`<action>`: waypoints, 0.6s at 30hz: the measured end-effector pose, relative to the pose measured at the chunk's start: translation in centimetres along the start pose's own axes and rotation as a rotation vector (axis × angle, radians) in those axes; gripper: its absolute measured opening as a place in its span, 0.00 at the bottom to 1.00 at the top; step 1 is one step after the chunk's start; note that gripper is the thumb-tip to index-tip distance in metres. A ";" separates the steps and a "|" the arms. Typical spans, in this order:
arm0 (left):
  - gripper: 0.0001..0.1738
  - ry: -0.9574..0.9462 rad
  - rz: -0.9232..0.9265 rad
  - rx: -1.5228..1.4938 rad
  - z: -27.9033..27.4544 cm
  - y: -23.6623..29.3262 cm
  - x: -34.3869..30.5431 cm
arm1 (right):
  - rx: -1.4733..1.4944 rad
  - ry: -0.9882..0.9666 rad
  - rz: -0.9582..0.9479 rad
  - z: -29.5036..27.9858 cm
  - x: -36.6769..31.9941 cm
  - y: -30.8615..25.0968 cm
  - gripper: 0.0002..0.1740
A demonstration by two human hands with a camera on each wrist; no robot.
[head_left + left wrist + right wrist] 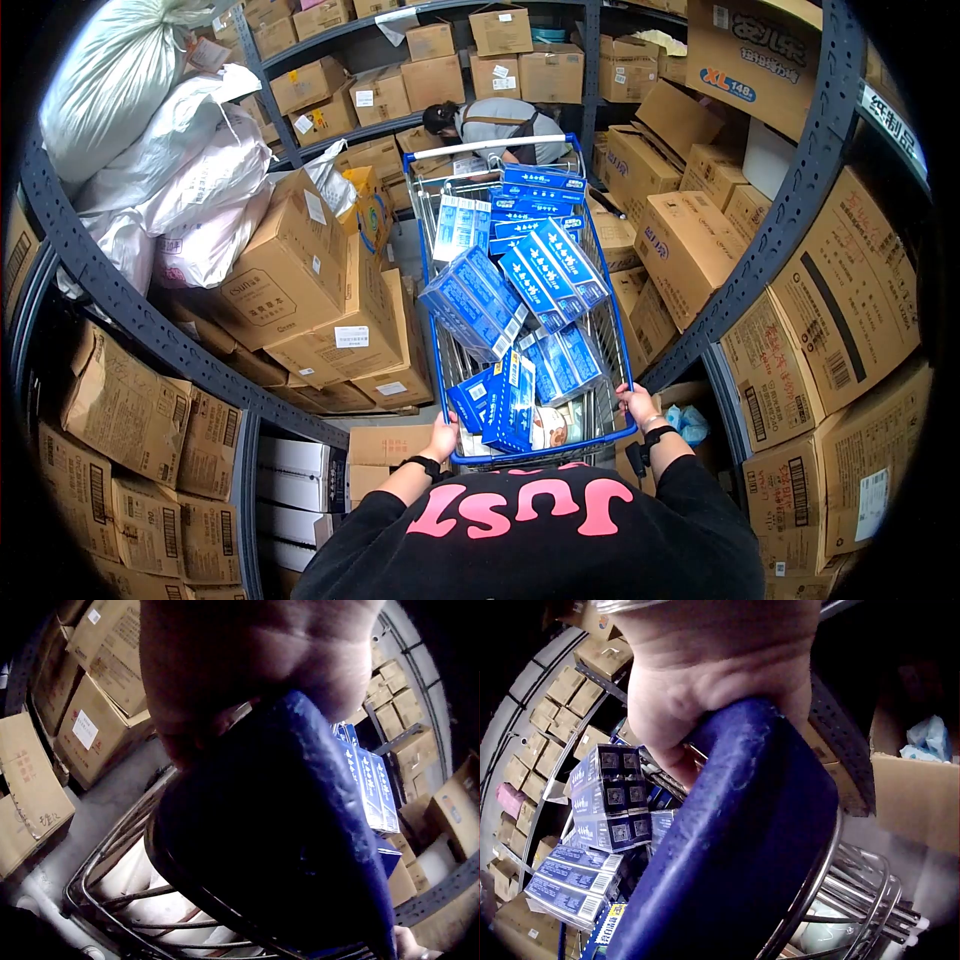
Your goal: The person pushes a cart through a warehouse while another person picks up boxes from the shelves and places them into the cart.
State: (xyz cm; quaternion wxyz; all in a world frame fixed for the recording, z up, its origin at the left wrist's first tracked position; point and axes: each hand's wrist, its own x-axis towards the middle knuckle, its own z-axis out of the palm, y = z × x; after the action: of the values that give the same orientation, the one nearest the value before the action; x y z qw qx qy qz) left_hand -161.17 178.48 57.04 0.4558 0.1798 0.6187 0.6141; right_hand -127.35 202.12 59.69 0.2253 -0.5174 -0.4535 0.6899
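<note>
My left hand (443,437) grips the near left corner of a shopping cart's blue rim (697,855). At the near right corner my right hand (637,402) holds the same rim, its fingers curled over the edge in the right wrist view. Inside the wire basket lie several blue shrink-wrapped box packs (550,270), heaped at different angles. A narrow blue box (512,400) leans upright near my end. In the left wrist view the dark plastic corner (232,832) hides most of the load.
A person (505,118) in grey bends down beyond the cart's far end. Metal shelves with cardboard boxes (280,270) line both sides and the back, close to the cart. White sacks (190,150) are piled at upper left. An opened carton (915,787) stands by the cart's right corner.
</note>
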 end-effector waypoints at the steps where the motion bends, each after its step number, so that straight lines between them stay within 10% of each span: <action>1: 0.12 0.006 0.008 -0.005 0.0 -0.1 0.0 | 0.005 0.003 -0.003 0.0 0.0 0.1 0.04; 18: 0.14 0.002 -0.016 0.040 0.2 0.0 -0.2 | 0.006 -0.009 -0.038 0.0 -0.8 -0.3 0.04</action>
State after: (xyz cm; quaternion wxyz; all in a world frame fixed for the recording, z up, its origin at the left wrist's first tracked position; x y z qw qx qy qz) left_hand -160.91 178.45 57.10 0.4562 0.1833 0.6329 0.5981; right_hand -127.10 201.60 60.33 0.2378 -0.5049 -0.4619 0.6893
